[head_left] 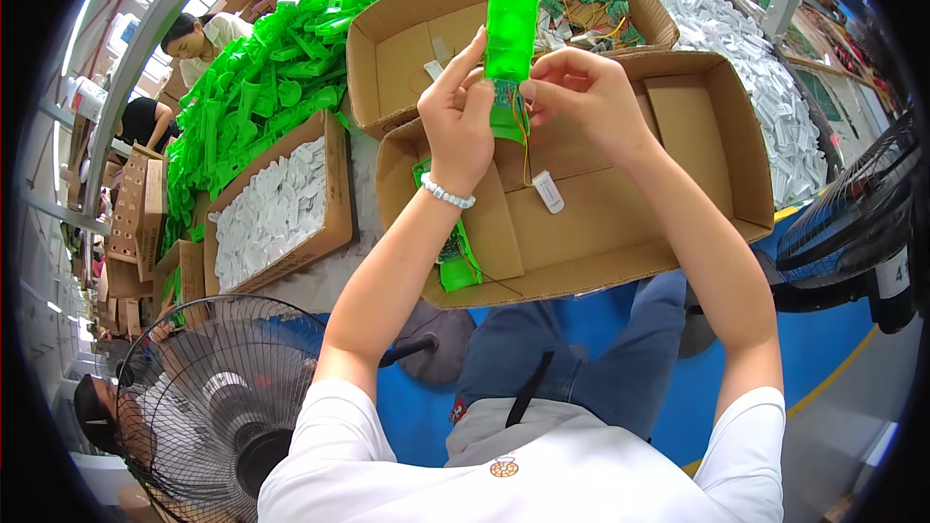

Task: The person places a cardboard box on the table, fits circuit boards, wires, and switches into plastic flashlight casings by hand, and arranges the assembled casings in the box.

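Head view: a green casing (pixel 513 24) held over the near cardboard box's (pixel 630 218) far edge.
Above that box, the left hand (pixel 457 121) grips the casing; the right hand (pixel 588 102), fingers narrowed, meets it beside the wires (pixel 524 140), though whether it pinches them I cannot tell.

Assembly workshop: heaped green casings (pixel 276 87)

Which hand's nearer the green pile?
Left: the left hand is right of the pile, holding the green case; the right hand is farther right, by the case's right edge.
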Motion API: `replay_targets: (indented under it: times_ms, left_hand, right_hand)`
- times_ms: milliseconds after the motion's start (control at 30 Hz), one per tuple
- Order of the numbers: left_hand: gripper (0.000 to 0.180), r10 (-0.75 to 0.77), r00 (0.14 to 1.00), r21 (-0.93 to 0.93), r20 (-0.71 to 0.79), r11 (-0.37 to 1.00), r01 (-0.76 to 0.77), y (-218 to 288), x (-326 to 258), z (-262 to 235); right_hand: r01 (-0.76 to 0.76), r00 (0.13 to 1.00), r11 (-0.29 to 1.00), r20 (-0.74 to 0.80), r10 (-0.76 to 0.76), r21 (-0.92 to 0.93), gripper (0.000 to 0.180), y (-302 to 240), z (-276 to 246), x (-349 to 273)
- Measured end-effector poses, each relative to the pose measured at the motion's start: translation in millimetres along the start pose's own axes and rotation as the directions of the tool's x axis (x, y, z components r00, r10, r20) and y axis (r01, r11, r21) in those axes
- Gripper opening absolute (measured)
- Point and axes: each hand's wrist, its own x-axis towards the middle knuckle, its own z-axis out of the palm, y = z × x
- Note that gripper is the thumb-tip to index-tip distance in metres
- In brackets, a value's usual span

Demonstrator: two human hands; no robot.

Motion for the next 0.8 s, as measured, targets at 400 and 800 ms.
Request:
replay_targets:
  times_ms: [400, 800]
  left_hand:
    - [0.043, -0.146, 0.989, -0.132, 0.02, 0.98, 0.148, 0, 1, -3]
    - [0.045, -0.084, 0.996, -0.046, -0.011, 0.995, 0.083, 1, 1, -3]
  right_hand:
    - [-0.048, 0.998, 0.998, 0.036, 0.05, -0.049, 0.021, -5, 0, -8]
    - [-0.067, 0.997, 0.998, 0.037, 0.066, 0.012, 0.021, -1, 3, -3]
